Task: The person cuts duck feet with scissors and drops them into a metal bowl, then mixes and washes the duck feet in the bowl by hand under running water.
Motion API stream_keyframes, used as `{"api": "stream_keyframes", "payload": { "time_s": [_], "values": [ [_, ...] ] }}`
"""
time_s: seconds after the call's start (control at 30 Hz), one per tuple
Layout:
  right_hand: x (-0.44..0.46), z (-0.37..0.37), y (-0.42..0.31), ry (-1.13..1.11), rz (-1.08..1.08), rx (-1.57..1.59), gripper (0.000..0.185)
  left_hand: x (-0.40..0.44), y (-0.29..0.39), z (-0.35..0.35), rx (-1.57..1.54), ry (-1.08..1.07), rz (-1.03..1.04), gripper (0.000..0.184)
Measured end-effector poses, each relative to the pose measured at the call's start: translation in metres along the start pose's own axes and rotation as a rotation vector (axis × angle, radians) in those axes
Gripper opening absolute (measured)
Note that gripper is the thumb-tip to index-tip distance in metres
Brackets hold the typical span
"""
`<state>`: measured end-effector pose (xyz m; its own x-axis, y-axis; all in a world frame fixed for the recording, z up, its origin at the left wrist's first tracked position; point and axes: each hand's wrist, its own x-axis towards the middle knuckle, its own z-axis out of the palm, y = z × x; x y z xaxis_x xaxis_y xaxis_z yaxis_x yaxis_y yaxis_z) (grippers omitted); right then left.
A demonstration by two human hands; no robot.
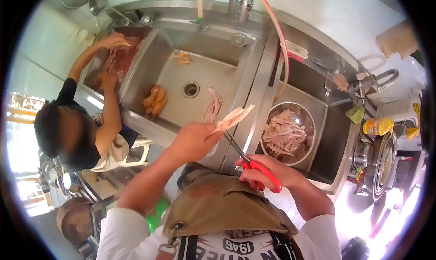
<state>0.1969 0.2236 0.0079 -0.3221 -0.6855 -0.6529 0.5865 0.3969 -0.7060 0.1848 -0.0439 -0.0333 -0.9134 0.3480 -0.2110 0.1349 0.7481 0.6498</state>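
My left hand point(196, 141) is closed around a pale strip of raw meat point(236, 116), whose folded end sticks out past the fingers. In my right hand point(269, 170) is a pair of scissors point(265, 174) with red handles. The blades point up and left, their tips at the meat just beside my left fingers; whether they touch it I cannot tell. Longer pinkish strips point(212, 104) lie in the large steel sink just beyond my left hand. To the right, a round steel bowl point(313, 132) holds a heap of similar pale strips point(285, 132).
Yellow-brown pieces point(155, 100) and a smaller yellow bit point(182, 57) lie in the large sink point(170, 69) around its drain point(190, 89). A co-worker point(86, 123) handles reddish meat point(122, 62) in the left basin. A red-lined hose point(278, 24) hangs over the divider; a faucet point(374, 82) stands right.
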Motion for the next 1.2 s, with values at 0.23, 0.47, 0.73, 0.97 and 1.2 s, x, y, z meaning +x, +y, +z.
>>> {"api": "stream_keyframes", "payload": {
  "time_s": [0.23,0.47,0.73,0.97,1.2],
  "values": [
    [0.006,0.005,-0.002,-0.003,-0.021,0.049,0.044,-0.015,0.015,-0.008,0.041,0.079,-0.051,0.025],
    [0.004,0.013,0.000,0.030,-0.070,0.079,0.043,-0.016,0.015,-0.008,0.319,0.016,0.113,0.008],
    [0.003,0.009,0.015,0.052,-0.062,0.180,0.049,-0.010,0.016,-0.001,0.423,-0.034,0.270,0.014],
    [0.011,0.005,0.013,0.065,-0.024,0.138,0.047,-0.013,0.034,0.011,0.381,-0.181,0.357,0.011],
    [0.022,0.008,0.002,0.214,-0.148,0.328,0.037,-0.002,0.029,0.022,0.282,-0.099,0.271,0.011]
  ]
}}
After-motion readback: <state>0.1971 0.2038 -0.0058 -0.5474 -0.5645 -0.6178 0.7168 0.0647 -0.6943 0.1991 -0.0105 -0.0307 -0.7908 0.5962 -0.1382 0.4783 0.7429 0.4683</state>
